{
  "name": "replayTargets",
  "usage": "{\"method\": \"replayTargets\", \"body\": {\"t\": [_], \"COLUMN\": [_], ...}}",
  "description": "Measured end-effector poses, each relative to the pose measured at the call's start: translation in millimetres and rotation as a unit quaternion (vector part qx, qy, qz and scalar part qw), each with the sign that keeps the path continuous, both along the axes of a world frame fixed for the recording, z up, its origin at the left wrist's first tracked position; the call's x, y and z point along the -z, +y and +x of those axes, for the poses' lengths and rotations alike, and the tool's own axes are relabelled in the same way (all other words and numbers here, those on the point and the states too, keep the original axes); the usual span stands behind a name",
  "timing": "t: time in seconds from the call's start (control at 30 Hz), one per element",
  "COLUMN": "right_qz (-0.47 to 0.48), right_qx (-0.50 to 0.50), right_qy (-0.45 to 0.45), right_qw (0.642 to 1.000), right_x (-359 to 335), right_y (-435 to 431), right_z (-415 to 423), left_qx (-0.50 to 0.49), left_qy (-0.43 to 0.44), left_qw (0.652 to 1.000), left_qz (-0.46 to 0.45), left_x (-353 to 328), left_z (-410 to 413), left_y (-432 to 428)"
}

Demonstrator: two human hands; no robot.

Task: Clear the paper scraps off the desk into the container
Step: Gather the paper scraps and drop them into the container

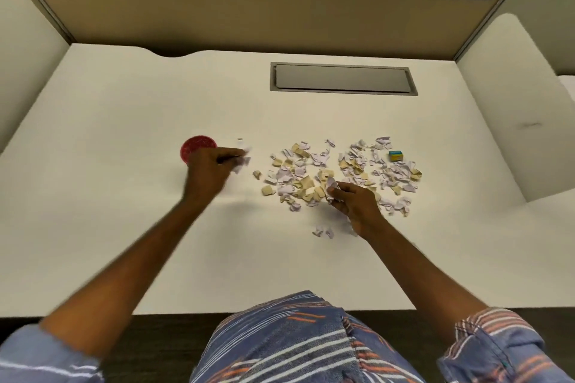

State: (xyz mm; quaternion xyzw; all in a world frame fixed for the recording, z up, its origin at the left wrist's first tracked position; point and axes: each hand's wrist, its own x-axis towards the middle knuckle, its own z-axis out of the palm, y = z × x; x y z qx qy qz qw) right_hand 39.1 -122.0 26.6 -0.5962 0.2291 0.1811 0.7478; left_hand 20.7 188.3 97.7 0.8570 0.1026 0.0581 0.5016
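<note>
A spread of torn white and tan paper scraps [342, 171] covers the middle right of the white desk [124, 227]. A round red container [196, 146] sits left of the scraps. My left hand [211, 168] is blurred, just right of and partly over the container, and grips a few white scraps [244, 158]. My right hand [354, 205] rests at the near edge of the pile and pinches a bunch of scraps [332, 188]. A few loose scraps [323, 232] lie nearer to me, by my right wrist.
A small blue and yellow box [395, 155] sits at the right of the scraps. A grey cable hatch [342, 78] is set into the desk at the back. Partition walls close the desk at the back and both sides.
</note>
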Motion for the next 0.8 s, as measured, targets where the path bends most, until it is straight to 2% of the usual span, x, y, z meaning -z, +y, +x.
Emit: {"method": "replayTargets", "body": {"t": [0.13, 0.33, 0.53, 0.7, 0.8], "right_qz": [0.011, 0.0, -0.026, -0.054, -0.1], "right_qx": [-0.001, -0.026, -0.062, -0.126, -0.198], "right_qy": [0.008, 0.005, -0.018, -0.042, -0.083], "right_qw": [1.0, 1.0, 0.998, 0.99, 0.972], "right_x": [5.9, -0.1, -17.9, -37.5, -49.9], "right_y": [13.9, 35.1, 59.7, 96.3, 131.7], "right_z": [0.9, -2.0, 8.1, 22.2, 34.3], "left_qx": [-0.009, 0.04, 0.047, 0.042, 0.039], "left_qy": [0.082, 0.202, 0.209, 0.204, 0.185], "left_qw": [0.984, 0.952, 0.933, 0.937, 0.945], "left_qz": [0.157, 0.228, 0.29, 0.282, 0.266], "left_x": [-19.2, -19.3, -12.1, -14.0, -16.2], "left_z": [14.1, 54.8, 72.0, 73.5, 73.7], "left_y": [72.4, 97.2, 75.6, 79.8, 86.1]}}
